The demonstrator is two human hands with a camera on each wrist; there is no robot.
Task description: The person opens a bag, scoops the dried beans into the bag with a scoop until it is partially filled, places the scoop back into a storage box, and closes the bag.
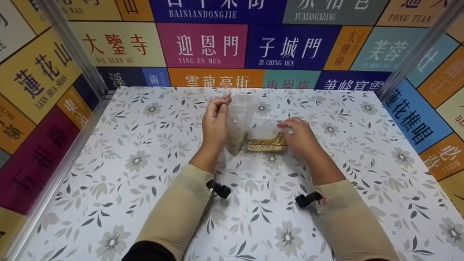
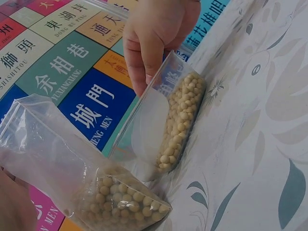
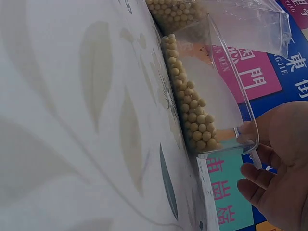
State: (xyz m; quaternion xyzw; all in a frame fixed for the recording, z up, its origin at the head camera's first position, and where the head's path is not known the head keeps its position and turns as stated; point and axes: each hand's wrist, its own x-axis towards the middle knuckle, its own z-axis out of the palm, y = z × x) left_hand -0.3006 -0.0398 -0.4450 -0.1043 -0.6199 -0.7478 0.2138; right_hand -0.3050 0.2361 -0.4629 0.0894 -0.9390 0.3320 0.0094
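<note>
My left hand [image 1: 216, 121] holds a clear plastic bag [image 1: 243, 108] by its side near the top. Soybeans [image 2: 120, 202] fill the lower part of the bag, which stands on the table beside a clear plastic box [image 1: 266, 148]. More soybeans [image 3: 190, 106] lie in the box, heaped along its bottom. My right hand [image 1: 299, 135] pinches the rim at the box's right end, thumb and fingers on either side. Inside the box leans a whitish, rounded piece [image 2: 150, 122]; its kind is unclear. A narrow whitish tip [image 3: 256, 159] sticks out by my right fingers.
A white tablecloth [image 1: 152, 203] with grey flowers and leaves covers the table. Panels with coloured lettering [image 1: 203, 45] stand behind and at both sides. Clear upright strips [image 1: 78, 47] run along the panel corners. Each sleeve carries a small black device [image 1: 219, 189] at the wrist.
</note>
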